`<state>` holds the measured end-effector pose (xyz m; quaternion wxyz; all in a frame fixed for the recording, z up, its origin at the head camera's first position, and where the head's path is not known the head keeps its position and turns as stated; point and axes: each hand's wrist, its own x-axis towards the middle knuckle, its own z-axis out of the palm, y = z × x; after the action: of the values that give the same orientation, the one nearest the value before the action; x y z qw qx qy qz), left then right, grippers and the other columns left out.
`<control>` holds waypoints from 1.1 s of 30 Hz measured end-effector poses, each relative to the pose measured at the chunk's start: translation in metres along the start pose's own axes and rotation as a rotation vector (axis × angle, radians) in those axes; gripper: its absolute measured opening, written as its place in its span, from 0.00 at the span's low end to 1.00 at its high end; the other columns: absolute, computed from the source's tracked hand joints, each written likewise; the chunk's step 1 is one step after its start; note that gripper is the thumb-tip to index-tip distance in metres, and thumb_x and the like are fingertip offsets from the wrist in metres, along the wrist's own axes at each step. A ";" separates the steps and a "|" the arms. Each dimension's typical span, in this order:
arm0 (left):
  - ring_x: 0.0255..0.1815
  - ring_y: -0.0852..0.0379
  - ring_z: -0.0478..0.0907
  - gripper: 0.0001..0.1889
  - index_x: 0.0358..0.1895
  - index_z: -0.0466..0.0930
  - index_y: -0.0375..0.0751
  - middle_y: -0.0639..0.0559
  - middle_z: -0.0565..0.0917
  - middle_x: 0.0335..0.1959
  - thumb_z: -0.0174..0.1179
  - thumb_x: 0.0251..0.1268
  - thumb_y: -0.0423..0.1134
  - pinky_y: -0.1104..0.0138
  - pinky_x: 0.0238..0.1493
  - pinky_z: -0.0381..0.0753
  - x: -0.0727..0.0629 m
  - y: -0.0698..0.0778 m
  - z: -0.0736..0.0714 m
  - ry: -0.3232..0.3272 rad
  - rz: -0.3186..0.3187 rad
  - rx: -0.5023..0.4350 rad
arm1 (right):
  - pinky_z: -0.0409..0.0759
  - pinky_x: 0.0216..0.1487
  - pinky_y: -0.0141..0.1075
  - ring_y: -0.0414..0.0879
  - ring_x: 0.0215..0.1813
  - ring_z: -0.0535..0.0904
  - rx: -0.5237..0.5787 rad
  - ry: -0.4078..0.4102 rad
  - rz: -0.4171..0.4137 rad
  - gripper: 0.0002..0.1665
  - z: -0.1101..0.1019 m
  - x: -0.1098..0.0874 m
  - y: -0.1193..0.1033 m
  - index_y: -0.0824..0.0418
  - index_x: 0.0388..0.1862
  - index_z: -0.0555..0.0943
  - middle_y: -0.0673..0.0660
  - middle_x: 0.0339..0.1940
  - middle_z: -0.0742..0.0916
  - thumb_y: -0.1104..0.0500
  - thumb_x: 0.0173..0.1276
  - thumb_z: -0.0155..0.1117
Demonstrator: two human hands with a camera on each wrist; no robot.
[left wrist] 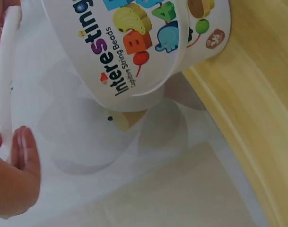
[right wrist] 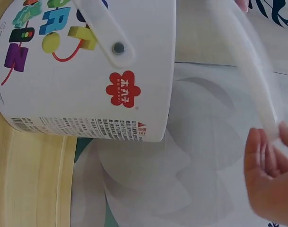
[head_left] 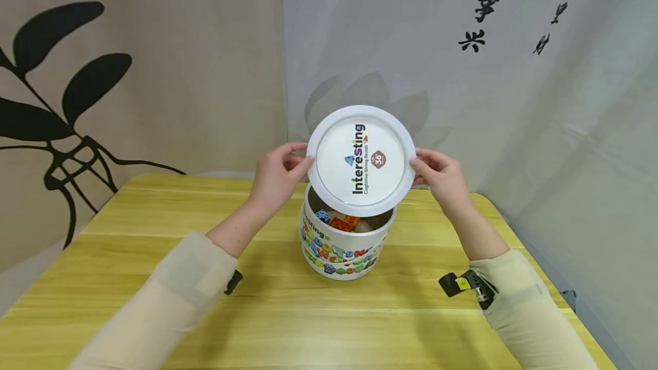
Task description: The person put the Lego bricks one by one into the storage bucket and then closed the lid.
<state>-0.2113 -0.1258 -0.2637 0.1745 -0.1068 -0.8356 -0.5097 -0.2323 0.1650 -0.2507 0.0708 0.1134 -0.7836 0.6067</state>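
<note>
A round white lid (head_left: 334, 170) printed "Interesting" is held tilted above a white printed bucket (head_left: 339, 253) on the table. My left hand (head_left: 277, 175) pinches the lid's left edge between thumb and fingers, and my right hand (head_left: 442, 179) pinches the opposite edge. In both wrist views the lid, seen edge-on in the left one (left wrist: 6, 71) and the right one (right wrist: 252, 61), is apart from the bucket's rim. Below the lid, part of the bucket's mouth shows orange and blue blocks (head_left: 341, 223) inside; the rest of the contents are hidden.
The bucket stands on a wooden table (head_left: 216, 210) near its far edge. A white plastic handle (right wrist: 106, 33) is riveted to the bucket's side. Behind the table hangs a pale curtain (head_left: 205, 73) with dark leaf prints and written characters.
</note>
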 end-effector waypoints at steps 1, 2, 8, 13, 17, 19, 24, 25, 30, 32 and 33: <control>0.34 0.53 0.79 0.17 0.54 0.77 0.38 0.44 0.85 0.36 0.58 0.65 0.42 0.68 0.34 0.79 0.000 0.000 0.002 -0.007 -0.027 -0.001 | 0.81 0.32 0.26 0.34 0.25 0.79 -0.019 -0.006 0.033 0.24 0.000 0.000 0.001 0.72 0.58 0.72 0.40 0.28 0.82 0.58 0.69 0.57; 0.35 0.54 0.78 0.17 0.54 0.77 0.38 0.45 0.85 0.37 0.57 0.66 0.43 0.69 0.34 0.78 0.000 -0.001 0.004 -0.016 -0.055 0.001 | 0.81 0.32 0.27 0.34 0.25 0.79 -0.036 -0.014 0.065 0.26 0.000 0.001 0.001 0.73 0.60 0.71 0.40 0.28 0.82 0.58 0.69 0.57; 0.45 0.52 0.76 0.18 0.55 0.77 0.36 0.43 0.82 0.44 0.51 0.69 0.44 0.64 0.45 0.78 -0.005 -0.016 0.015 -0.091 -0.197 0.009 | 0.80 0.29 0.28 0.35 0.22 0.77 -0.174 -0.067 0.185 0.26 0.003 0.003 0.014 0.71 0.60 0.72 0.42 0.25 0.81 0.55 0.69 0.57; 0.46 0.49 0.75 0.18 0.54 0.77 0.34 0.41 0.81 0.44 0.51 0.69 0.42 0.61 0.49 0.78 -0.011 -0.027 0.022 -0.118 -0.234 0.011 | 0.79 0.25 0.28 0.35 0.20 0.75 -0.242 -0.103 0.225 0.26 0.008 0.004 0.027 0.72 0.58 0.73 0.45 0.21 0.79 0.55 0.69 0.57; 0.45 0.50 0.74 0.19 0.55 0.77 0.35 0.42 0.80 0.43 0.49 0.70 0.43 0.62 0.47 0.78 -0.013 -0.032 0.025 -0.127 -0.244 0.029 | 0.79 0.25 0.28 0.36 0.20 0.75 -0.284 -0.124 0.271 0.25 0.011 0.003 0.035 0.72 0.56 0.74 0.47 0.19 0.79 0.54 0.69 0.57; 0.45 0.51 0.73 0.19 0.56 0.76 0.35 0.42 0.79 0.43 0.48 0.70 0.43 0.63 0.46 0.78 -0.014 -0.034 0.026 -0.133 -0.255 0.032 | 0.79 0.25 0.28 0.36 0.21 0.75 -0.302 -0.136 0.292 0.25 0.012 0.003 0.038 0.72 0.56 0.74 0.47 0.20 0.79 0.54 0.69 0.57; 0.43 0.51 0.72 0.19 0.57 0.75 0.35 0.42 0.79 0.43 0.49 0.70 0.43 0.65 0.43 0.77 -0.016 -0.039 0.028 -0.147 -0.280 0.033 | 0.78 0.25 0.28 0.37 0.20 0.73 -0.324 -0.156 0.320 0.24 0.014 0.003 0.042 0.71 0.55 0.74 0.48 0.19 0.78 0.55 0.69 0.57; 0.43 0.52 0.72 0.19 0.56 0.76 0.34 0.42 0.79 0.42 0.49 0.70 0.43 0.66 0.42 0.76 -0.016 -0.040 0.028 -0.148 -0.284 0.032 | 0.78 0.25 0.28 0.37 0.20 0.73 -0.330 -0.159 0.327 0.23 0.015 0.003 0.043 0.71 0.55 0.74 0.48 0.19 0.78 0.55 0.69 0.57; 0.43 0.52 0.73 0.19 0.55 0.76 0.34 0.42 0.79 0.42 0.50 0.69 0.42 0.67 0.42 0.76 -0.018 -0.043 0.030 -0.151 -0.300 0.035 | 0.78 0.24 0.28 0.37 0.19 0.73 -0.338 -0.193 0.354 0.23 0.018 0.002 0.045 0.73 0.54 0.73 0.48 0.18 0.77 0.57 0.69 0.57; 0.45 0.50 0.75 0.19 0.55 0.77 0.33 0.41 0.81 0.44 0.51 0.68 0.42 0.64 0.46 0.78 -0.017 -0.045 0.029 -0.154 -0.305 0.024 | 0.78 0.23 0.28 0.36 0.19 0.73 -0.331 -0.198 0.354 0.23 0.019 0.001 0.046 0.74 0.54 0.73 0.48 0.17 0.77 0.57 0.68 0.57; 0.47 0.49 0.76 0.19 0.55 0.77 0.33 0.40 0.81 0.46 0.51 0.68 0.42 0.62 0.48 0.78 -0.016 -0.046 0.029 -0.159 -0.311 0.013 | 0.77 0.22 0.28 0.36 0.19 0.73 -0.326 -0.196 0.354 0.23 0.019 0.002 0.046 0.74 0.55 0.73 0.47 0.16 0.77 0.57 0.68 0.57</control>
<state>-0.2180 -0.1214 -0.3196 0.0276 -0.0152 -0.8566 -0.5150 -0.2455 0.1571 -0.2984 -0.0954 0.0200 -0.8817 0.4616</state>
